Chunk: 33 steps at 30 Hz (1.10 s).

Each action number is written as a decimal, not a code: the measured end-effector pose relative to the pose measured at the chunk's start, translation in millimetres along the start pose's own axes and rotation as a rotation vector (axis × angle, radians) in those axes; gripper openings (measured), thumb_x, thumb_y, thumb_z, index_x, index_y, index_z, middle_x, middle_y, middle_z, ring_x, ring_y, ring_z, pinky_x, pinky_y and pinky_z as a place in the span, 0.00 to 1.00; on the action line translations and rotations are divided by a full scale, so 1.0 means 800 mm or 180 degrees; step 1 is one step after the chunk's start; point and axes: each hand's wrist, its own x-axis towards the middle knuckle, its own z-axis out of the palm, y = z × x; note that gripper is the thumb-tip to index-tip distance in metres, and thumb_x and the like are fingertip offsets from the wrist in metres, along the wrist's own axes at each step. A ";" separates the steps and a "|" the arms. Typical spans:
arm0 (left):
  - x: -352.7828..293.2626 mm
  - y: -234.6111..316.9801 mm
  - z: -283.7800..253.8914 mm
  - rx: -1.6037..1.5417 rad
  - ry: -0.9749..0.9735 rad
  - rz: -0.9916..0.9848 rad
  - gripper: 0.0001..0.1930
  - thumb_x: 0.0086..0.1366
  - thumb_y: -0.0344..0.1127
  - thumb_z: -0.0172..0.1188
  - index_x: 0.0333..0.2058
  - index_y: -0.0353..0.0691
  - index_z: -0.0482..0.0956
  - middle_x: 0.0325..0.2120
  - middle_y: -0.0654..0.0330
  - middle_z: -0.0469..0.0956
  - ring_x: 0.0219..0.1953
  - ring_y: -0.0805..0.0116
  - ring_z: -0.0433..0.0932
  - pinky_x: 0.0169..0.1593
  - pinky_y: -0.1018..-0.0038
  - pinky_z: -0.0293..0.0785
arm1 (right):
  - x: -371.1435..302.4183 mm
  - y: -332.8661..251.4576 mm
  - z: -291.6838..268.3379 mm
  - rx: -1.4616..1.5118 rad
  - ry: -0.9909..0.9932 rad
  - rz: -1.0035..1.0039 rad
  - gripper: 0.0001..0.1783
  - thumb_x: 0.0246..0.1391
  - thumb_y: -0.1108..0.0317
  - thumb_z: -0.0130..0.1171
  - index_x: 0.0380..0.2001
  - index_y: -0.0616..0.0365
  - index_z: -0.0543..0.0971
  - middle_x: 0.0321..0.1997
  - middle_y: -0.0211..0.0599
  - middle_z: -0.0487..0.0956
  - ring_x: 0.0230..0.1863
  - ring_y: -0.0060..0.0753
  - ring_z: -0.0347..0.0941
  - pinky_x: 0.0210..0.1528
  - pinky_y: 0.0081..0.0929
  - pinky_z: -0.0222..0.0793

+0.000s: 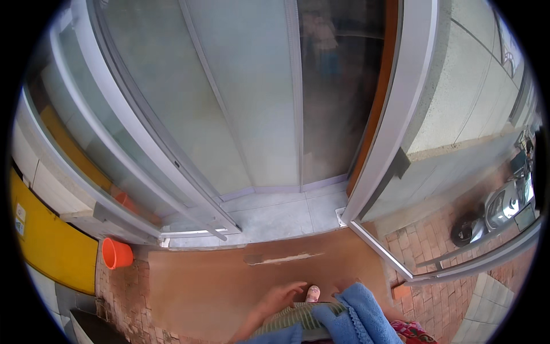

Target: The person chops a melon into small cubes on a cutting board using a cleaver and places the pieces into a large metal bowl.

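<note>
My left hand (pixel 282 295) is low in the middle of the view, fingers stretched to the right, with nothing visible in it. A blue towel (pixel 366 315) with a fringed edge lies over my right forearm and wrist. Past its far edge, my right hand (pixel 345 283) shows only as blurred fingertips, so its grip is unclear. Green striped cloth (pixel 292 318) is bunched between my forearms at my body. Beyond my left fingertips, a pink patterned shoe (pixel 313 293) rests on a brown ramp-like board (pixel 200 281).
Ahead is a doorway with a pale tiled floor (pixel 269 217). Metal-framed glass door leaves stand at left (pixel 137 155) and right (pixel 395 264). An orange bucket (pixel 117 254) sits beside a yellow panel (pixel 57 246). A motor scooter (pixel 501 206) is parked on brick paving at right.
</note>
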 end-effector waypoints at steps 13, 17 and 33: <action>0.251 -0.130 -0.204 0.1510 0.0040 0.0119 0.17 0.62 0.42 0.55 0.50 0.51 0.77 0.42 0.51 0.79 0.43 0.55 0.79 0.46 0.62 0.75 | 0.281 0.037 -0.195 -0.0105 0.0453 0.0009 0.23 0.60 0.48 0.54 0.51 0.52 0.77 0.48 0.45 0.79 0.51 0.46 0.75 0.52 0.37 0.71; 0.379 -0.079 -0.303 0.1498 -0.0102 0.0546 0.20 0.64 0.40 0.52 0.55 0.47 0.72 0.46 0.50 0.77 0.45 0.49 0.77 0.48 0.59 0.73 | 0.367 0.036 -0.281 -0.0215 0.0586 0.0181 0.24 0.60 0.48 0.54 0.51 0.52 0.77 0.48 0.45 0.79 0.51 0.46 0.75 0.52 0.37 0.71; 0.904 0.176 -0.579 0.0239 0.1794 0.1633 0.16 0.64 0.20 0.50 0.50 0.39 0.75 0.44 0.53 0.80 0.46 0.64 0.80 0.50 0.73 0.74 | 0.673 0.133 -0.539 0.1371 0.0774 -0.0223 0.18 0.62 0.58 0.54 0.50 0.57 0.76 0.46 0.49 0.79 0.47 0.48 0.76 0.49 0.35 0.70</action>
